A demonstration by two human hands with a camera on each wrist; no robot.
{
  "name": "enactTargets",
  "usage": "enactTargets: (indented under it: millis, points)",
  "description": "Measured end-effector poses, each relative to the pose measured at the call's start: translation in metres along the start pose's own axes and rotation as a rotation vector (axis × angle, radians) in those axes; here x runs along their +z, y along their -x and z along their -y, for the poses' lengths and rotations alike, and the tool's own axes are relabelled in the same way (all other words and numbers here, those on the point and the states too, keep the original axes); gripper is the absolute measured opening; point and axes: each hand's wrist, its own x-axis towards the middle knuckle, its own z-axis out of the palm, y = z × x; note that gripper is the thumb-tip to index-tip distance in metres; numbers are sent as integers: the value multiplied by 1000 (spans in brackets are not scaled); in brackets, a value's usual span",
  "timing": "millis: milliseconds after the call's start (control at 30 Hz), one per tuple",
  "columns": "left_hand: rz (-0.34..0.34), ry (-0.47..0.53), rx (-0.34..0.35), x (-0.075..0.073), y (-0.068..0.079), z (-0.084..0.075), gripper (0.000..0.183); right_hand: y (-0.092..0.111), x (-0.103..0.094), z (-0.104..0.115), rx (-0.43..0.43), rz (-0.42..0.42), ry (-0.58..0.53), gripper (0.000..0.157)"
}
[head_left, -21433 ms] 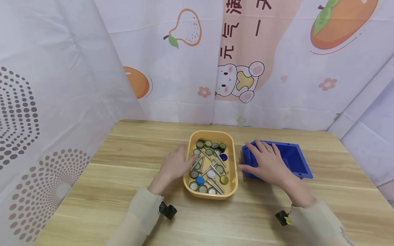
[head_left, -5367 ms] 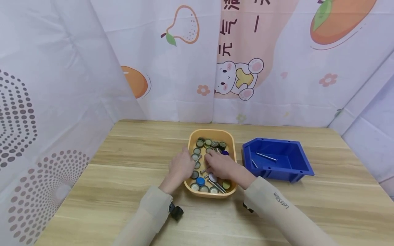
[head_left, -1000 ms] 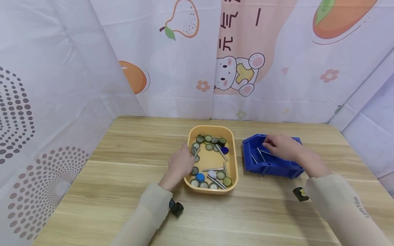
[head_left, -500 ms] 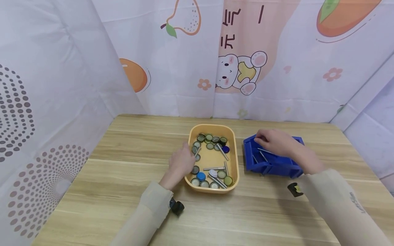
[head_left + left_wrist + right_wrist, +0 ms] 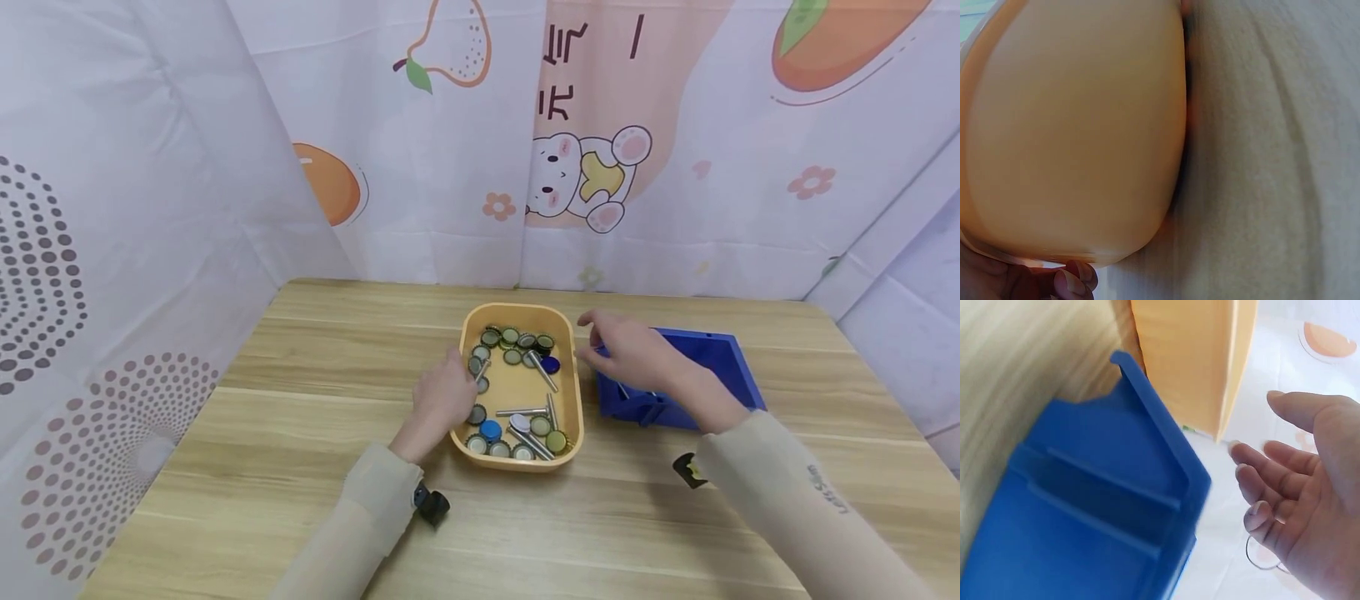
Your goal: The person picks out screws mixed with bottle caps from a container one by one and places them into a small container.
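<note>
My left hand point(image 5: 444, 392) grips the left rim of a yellow plastic box point(image 5: 517, 385); in the left wrist view its curled fingers point(image 5: 1075, 281) meet the wall. Inside the box lie several bottle caps point(image 5: 491, 430), mostly along the sides, and several metal screws point(image 5: 522, 412), one beside the left hand. My right hand point(image 5: 637, 354) hovers over the left end of a blue bin point(image 5: 723, 367), close to the box's right rim. Its fingers are spread and hold nothing, as the right wrist view shows. Screws in the bin point(image 5: 1079, 550) are mostly hidden by the right hand and wrist.
Both containers stand on a wood-grain table point(image 5: 315, 400), the blue bin a little to the right of the box. A printed white curtain point(image 5: 420, 167) hangs behind the table's back edge.
Over the past second my right hand has moved left from above the blue bin toward the box, fingers opening. Since the oldest frame, screws have passed from box to bin. Left hand stays on the rim.
</note>
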Motion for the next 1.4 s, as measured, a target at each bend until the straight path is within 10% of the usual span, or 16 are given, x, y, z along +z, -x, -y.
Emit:
enactTargets:
  millis: [400, 1400]
  points:
    - [-1, 15, -3, 0, 1, 1, 26, -12, 30, 28, -145, -79, 104, 45]
    - [7, -6, -1, 1, -1, 0, 27, -13, 65, 60, -156, 291, 184, 49]
